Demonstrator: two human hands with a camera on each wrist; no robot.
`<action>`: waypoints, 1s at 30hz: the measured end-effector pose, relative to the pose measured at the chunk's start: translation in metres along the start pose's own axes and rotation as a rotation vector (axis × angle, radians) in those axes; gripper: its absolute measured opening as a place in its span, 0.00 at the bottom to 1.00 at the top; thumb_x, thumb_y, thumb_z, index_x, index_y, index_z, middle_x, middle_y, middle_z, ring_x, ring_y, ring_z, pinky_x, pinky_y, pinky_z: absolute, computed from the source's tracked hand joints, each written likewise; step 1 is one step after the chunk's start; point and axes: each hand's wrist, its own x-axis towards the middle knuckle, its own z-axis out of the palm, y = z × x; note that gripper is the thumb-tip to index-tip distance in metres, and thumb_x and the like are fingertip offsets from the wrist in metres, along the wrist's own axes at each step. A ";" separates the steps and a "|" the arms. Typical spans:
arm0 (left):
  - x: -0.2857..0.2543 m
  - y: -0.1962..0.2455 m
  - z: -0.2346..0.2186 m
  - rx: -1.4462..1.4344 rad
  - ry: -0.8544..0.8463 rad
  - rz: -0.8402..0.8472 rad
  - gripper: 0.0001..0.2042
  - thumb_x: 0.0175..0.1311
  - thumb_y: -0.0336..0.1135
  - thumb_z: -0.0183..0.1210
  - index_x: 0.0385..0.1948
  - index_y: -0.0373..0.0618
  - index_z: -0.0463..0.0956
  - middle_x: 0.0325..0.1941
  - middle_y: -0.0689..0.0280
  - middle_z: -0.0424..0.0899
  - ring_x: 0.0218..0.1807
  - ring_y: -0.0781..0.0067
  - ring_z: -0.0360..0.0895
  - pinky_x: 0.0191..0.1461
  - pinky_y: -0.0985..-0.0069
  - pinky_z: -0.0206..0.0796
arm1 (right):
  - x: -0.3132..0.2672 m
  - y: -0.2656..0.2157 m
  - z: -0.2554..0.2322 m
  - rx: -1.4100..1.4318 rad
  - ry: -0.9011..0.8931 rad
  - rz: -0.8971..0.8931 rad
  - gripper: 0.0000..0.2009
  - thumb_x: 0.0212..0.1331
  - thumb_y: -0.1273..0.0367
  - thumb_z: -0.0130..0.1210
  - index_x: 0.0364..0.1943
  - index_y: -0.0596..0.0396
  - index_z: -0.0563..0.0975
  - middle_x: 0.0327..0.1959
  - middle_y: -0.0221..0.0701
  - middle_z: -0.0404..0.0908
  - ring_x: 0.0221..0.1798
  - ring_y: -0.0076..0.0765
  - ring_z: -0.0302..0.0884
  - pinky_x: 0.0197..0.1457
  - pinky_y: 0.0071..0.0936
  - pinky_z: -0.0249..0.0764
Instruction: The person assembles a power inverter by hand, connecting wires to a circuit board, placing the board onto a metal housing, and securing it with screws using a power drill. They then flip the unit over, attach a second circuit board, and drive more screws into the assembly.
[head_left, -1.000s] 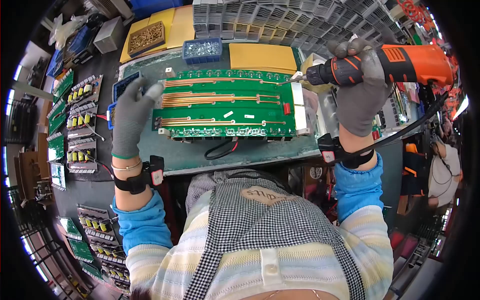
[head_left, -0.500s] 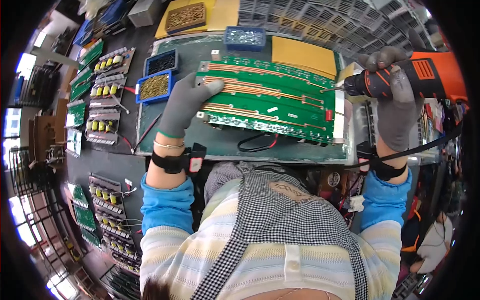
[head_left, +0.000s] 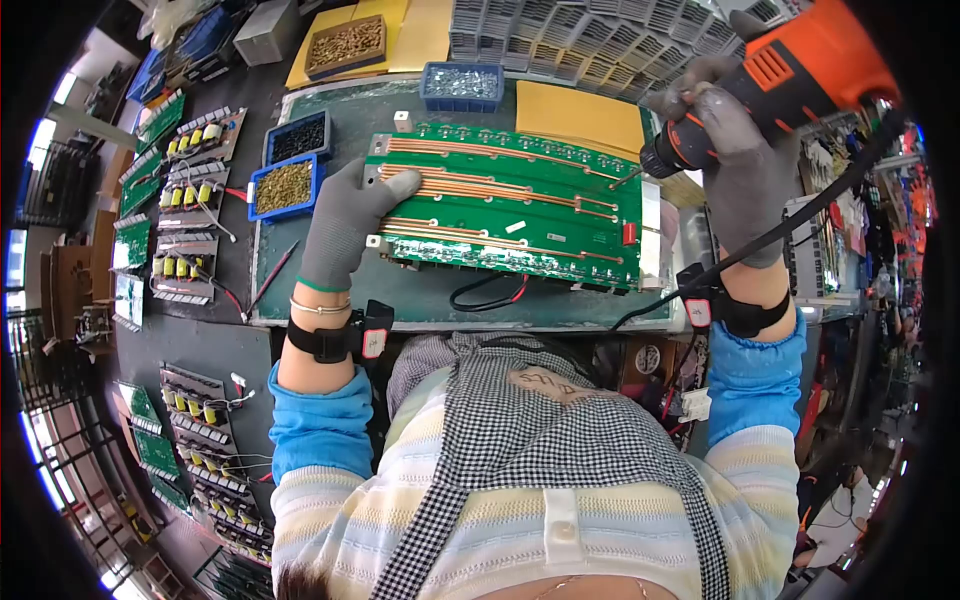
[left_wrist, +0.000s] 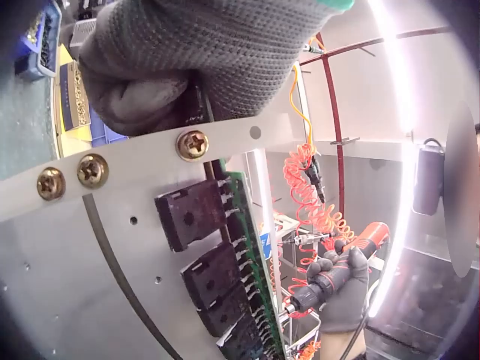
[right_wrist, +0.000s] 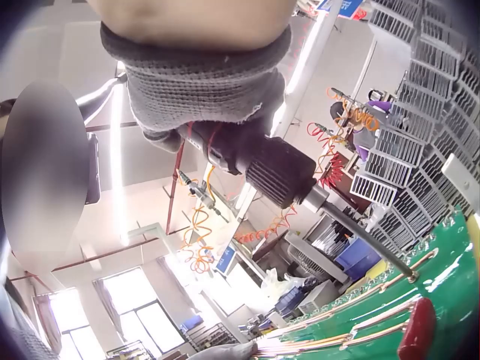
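A green circuit board with copper strips lies on the green work surface. The gloved left hand grips its left end, thumb on top; the left wrist view shows curled fingers beside a metal plate with screws and black components. In the gloved right hand is an orange and black power screwdriver, tilted down to the left. Its bit reaches the board's upper right part in the right wrist view, by the end of a copper strip. A red part stands near it.
Blue bins of brass-coloured pieces, black pieces and silver pieces stand around the board. Yellow sheets and stacked grey metal parts lie behind. Other boards line the left. A black cable hangs from the tool.
The left hand has come from above the bins onto the board's left end. The screwdriver has tilted more steeply, and its bit has moved from the top strip towards the middle strips.
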 end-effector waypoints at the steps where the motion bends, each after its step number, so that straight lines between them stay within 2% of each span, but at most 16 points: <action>1: 0.002 -0.001 0.000 -0.002 0.000 0.003 0.21 0.55 0.40 0.66 0.44 0.32 0.77 0.37 0.60 0.83 0.36 0.76 0.80 0.41 0.79 0.71 | 0.002 0.001 0.000 0.030 -0.009 -0.003 0.30 0.55 0.75 0.51 0.64 0.60 0.57 0.33 0.33 0.74 0.36 0.30 0.74 0.47 0.39 0.76; 6: 0.001 0.000 0.000 0.008 0.014 -0.012 0.24 0.55 0.41 0.67 0.47 0.31 0.75 0.38 0.59 0.83 0.38 0.77 0.80 0.43 0.79 0.71 | 0.006 0.000 -0.009 0.066 -0.019 0.007 0.30 0.56 0.73 0.50 0.65 0.56 0.57 0.34 0.33 0.73 0.37 0.32 0.74 0.50 0.42 0.74; 8: -0.002 -0.001 -0.006 -0.053 -0.008 0.029 0.22 0.55 0.41 0.66 0.45 0.32 0.75 0.36 0.61 0.82 0.37 0.77 0.78 0.44 0.81 0.70 | 0.000 -0.010 -0.017 0.145 -0.021 0.009 0.29 0.58 0.71 0.48 0.66 0.54 0.56 0.35 0.34 0.72 0.39 0.33 0.73 0.53 0.43 0.73; 9: 0.000 -0.003 -0.011 -0.085 -0.017 0.054 0.22 0.55 0.41 0.66 0.45 0.33 0.75 0.35 0.62 0.81 0.37 0.78 0.78 0.44 0.81 0.70 | -0.001 -0.019 -0.024 0.196 -0.029 -0.041 0.23 0.59 0.67 0.48 0.58 0.57 0.61 0.35 0.35 0.71 0.40 0.34 0.73 0.52 0.44 0.73; 11: 0.030 -0.044 -0.053 -0.669 0.032 -0.056 0.15 0.59 0.35 0.61 0.42 0.33 0.74 0.32 0.66 0.77 0.36 0.78 0.75 0.44 0.84 0.69 | -0.002 -0.038 -0.038 0.299 -0.052 -0.141 0.17 0.61 0.59 0.47 0.42 0.61 0.70 0.35 0.35 0.69 0.42 0.37 0.72 0.51 0.45 0.72; 12: 0.006 -0.015 -0.047 -1.019 0.109 -0.053 0.09 0.62 0.24 0.52 0.42 0.31 0.72 0.35 0.65 0.74 0.36 0.78 0.72 0.41 0.86 0.69 | -0.004 -0.044 -0.042 0.341 -0.061 -0.159 0.18 0.61 0.57 0.47 0.42 0.61 0.69 0.36 0.36 0.69 0.43 0.38 0.71 0.53 0.46 0.71; 14: 0.003 -0.019 -0.066 -1.086 -0.146 0.040 0.12 0.61 0.19 0.48 0.45 0.28 0.69 0.40 0.62 0.73 0.38 0.78 0.72 0.42 0.87 0.69 | -0.007 -0.056 -0.051 0.424 -0.081 -0.195 0.21 0.60 0.55 0.47 0.41 0.62 0.69 0.37 0.37 0.67 0.45 0.39 0.69 0.58 0.48 0.68; 15: -0.006 -0.008 -0.072 -1.113 -0.270 0.094 0.13 0.60 0.16 0.46 0.47 0.27 0.68 0.42 0.61 0.73 0.39 0.78 0.72 0.42 0.88 0.69 | -0.008 -0.054 -0.042 0.470 -0.027 -0.189 0.20 0.59 0.56 0.48 0.42 0.62 0.69 0.38 0.37 0.67 0.44 0.39 0.68 0.59 0.48 0.68; 16: -0.018 -0.001 -0.064 -1.120 -0.121 0.051 0.15 0.60 0.15 0.45 0.49 0.25 0.66 0.44 0.60 0.72 0.40 0.79 0.72 0.41 0.89 0.69 | -0.008 -0.052 -0.032 0.516 0.027 -0.186 0.20 0.58 0.57 0.49 0.43 0.62 0.69 0.38 0.37 0.66 0.43 0.39 0.68 0.60 0.48 0.68; 17: -0.016 -0.006 -0.066 -1.124 -0.242 0.036 0.14 0.64 0.20 0.46 0.52 0.26 0.66 0.44 0.61 0.73 0.40 0.80 0.71 0.39 0.90 0.69 | -0.009 -0.050 -0.023 0.560 0.082 -0.185 0.20 0.56 0.59 0.51 0.44 0.62 0.68 0.38 0.36 0.66 0.43 0.39 0.68 0.61 0.48 0.68; 18: -0.026 0.009 -0.055 -1.039 -0.154 -0.004 0.13 0.67 0.25 0.47 0.50 0.29 0.67 0.43 0.62 0.73 0.38 0.81 0.71 0.35 0.91 0.68 | -0.011 -0.058 0.015 0.673 0.061 -0.124 0.20 0.57 0.59 0.51 0.44 0.62 0.68 0.38 0.36 0.66 0.43 0.38 0.68 0.60 0.47 0.68; 19: -0.037 0.023 -0.043 -0.956 -0.072 -0.046 0.12 0.70 0.29 0.47 0.49 0.31 0.68 0.41 0.63 0.74 0.35 0.82 0.71 0.31 0.92 0.67 | -0.012 -0.059 0.041 0.730 0.080 -0.149 0.21 0.58 0.59 0.51 0.47 0.62 0.67 0.38 0.36 0.66 0.43 0.38 0.68 0.59 0.46 0.68; 22: -0.043 0.023 -0.035 -0.855 -0.220 -0.058 0.13 0.71 0.40 0.50 0.44 0.37 0.68 0.34 0.68 0.72 0.27 0.86 0.67 0.19 0.94 0.58 | -0.004 -0.049 0.083 0.835 0.096 -0.249 0.24 0.60 0.60 0.51 0.56 0.61 0.65 0.38 0.36 0.69 0.44 0.37 0.69 0.57 0.43 0.69; 24: -0.044 0.019 -0.031 -0.833 -0.271 -0.045 0.15 0.70 0.46 0.51 0.40 0.40 0.68 0.30 0.69 0.73 0.22 0.88 0.64 0.18 0.93 0.57 | 0.000 -0.043 0.098 0.852 -0.021 -0.284 0.24 0.62 0.60 0.50 0.57 0.61 0.64 0.38 0.36 0.70 0.43 0.37 0.71 0.59 0.46 0.69; 26: -0.045 0.019 -0.029 -0.864 -0.325 -0.044 0.16 0.68 0.49 0.52 0.37 0.43 0.69 0.26 0.72 0.73 0.19 0.90 0.61 0.18 0.92 0.55 | 0.001 -0.039 0.110 0.812 -0.041 -0.314 0.24 0.63 0.60 0.49 0.58 0.61 0.63 0.37 0.37 0.71 0.43 0.38 0.72 0.60 0.48 0.68; 30: -0.041 0.014 -0.029 -0.983 -0.332 -0.092 0.17 0.66 0.49 0.54 0.39 0.43 0.69 0.27 0.71 0.72 0.19 0.89 0.61 0.18 0.92 0.54 | -0.002 -0.034 0.126 0.809 -0.044 -0.324 0.24 0.64 0.61 0.49 0.59 0.60 0.61 0.37 0.38 0.72 0.43 0.39 0.73 0.62 0.52 0.68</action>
